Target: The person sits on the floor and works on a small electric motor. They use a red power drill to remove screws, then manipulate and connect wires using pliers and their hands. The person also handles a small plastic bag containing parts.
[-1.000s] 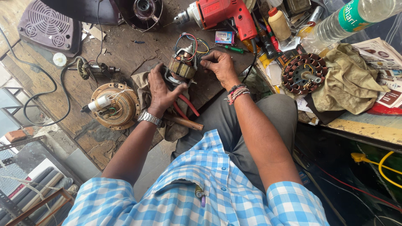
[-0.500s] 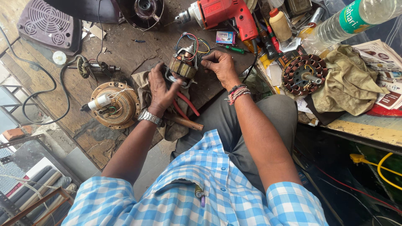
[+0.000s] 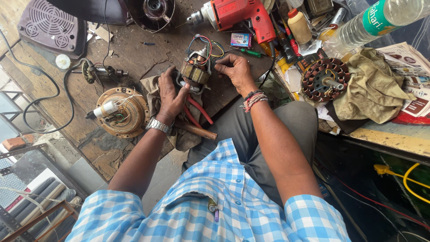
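From the head cam: you've got the motor [image 3: 196, 69] sitting on a rag [image 3: 154, 89] near the bench [image 3: 134, 49] edge, right in front of you. Your left hand [image 3: 170, 94] is wrapped around its left side, fingers curled on it. Your right hand [image 3: 235, 71] is pinched shut on its top right by the coloured wires [image 3: 210, 45]. Red pliers [image 3: 197, 112] lie just under the motor, a red drill [image 3: 237, 15] sits behind it, and a fan stator [image 3: 324, 79] is off to the right.
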The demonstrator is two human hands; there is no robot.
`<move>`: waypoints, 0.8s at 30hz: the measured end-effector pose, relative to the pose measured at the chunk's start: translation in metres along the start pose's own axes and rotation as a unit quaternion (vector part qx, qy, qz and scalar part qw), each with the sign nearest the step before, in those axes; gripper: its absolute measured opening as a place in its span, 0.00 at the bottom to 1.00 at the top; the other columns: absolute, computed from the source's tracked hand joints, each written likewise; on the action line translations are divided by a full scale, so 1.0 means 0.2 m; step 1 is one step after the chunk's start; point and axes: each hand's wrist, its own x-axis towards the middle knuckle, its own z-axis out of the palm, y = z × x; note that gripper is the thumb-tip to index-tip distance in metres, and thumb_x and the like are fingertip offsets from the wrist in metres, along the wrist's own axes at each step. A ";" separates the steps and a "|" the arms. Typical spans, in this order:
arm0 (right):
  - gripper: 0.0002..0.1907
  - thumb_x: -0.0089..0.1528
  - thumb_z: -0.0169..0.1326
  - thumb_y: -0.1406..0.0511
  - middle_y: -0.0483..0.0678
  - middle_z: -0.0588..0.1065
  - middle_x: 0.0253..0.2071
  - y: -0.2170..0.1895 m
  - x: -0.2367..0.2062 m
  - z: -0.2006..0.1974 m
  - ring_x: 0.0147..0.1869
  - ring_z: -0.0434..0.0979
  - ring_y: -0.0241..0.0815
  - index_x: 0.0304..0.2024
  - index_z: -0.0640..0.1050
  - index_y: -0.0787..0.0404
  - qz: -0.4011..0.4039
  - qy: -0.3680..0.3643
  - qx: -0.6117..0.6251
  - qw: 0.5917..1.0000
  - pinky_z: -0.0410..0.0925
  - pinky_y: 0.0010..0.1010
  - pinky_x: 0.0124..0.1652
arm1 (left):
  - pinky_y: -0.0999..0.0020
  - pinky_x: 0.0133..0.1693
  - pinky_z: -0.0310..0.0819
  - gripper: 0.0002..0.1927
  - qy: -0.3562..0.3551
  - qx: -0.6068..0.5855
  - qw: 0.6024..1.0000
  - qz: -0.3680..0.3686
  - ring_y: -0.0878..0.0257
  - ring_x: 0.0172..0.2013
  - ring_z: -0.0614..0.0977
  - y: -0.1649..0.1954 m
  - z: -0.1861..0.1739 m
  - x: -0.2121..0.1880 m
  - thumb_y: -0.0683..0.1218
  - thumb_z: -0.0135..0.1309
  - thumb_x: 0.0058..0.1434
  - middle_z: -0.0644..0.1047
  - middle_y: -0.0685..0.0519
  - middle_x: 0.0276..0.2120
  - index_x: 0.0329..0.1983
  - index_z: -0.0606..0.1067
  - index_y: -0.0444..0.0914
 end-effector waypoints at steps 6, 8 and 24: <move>0.05 0.60 0.65 0.72 0.43 0.80 0.36 0.00 0.00 0.00 0.37 0.80 0.32 0.38 0.81 0.63 -0.006 -0.007 -0.005 1.000 0.76 0.24 0.35 | 0.48 0.60 0.61 0.50 0.008 0.040 0.999 0.013 0.46 0.57 0.66 0.01 0.01 0.00 0.69 0.61 0.55 0.65 0.41 0.53 0.71 0.56 0.37; 0.05 0.60 0.65 0.72 0.43 0.80 0.35 0.00 0.00 0.00 0.37 0.79 0.32 0.38 0.81 0.63 -0.002 -0.009 0.002 1.000 0.75 0.23 0.35 | 0.47 0.59 0.60 0.51 0.011 0.046 0.999 0.018 0.46 0.56 0.66 0.01 0.01 0.00 0.67 0.63 0.53 0.65 0.41 0.52 0.70 0.56 0.37; 0.05 0.60 0.65 0.72 0.43 0.80 0.35 0.02 0.01 -0.01 0.36 0.79 0.32 0.37 0.81 0.63 0.002 -0.010 0.007 1.000 0.75 0.24 0.35 | 0.50 0.65 0.62 0.45 0.007 0.026 1.000 0.010 0.48 0.61 0.68 0.00 0.01 -0.01 0.64 0.61 0.65 0.66 0.44 0.58 0.76 0.57 0.40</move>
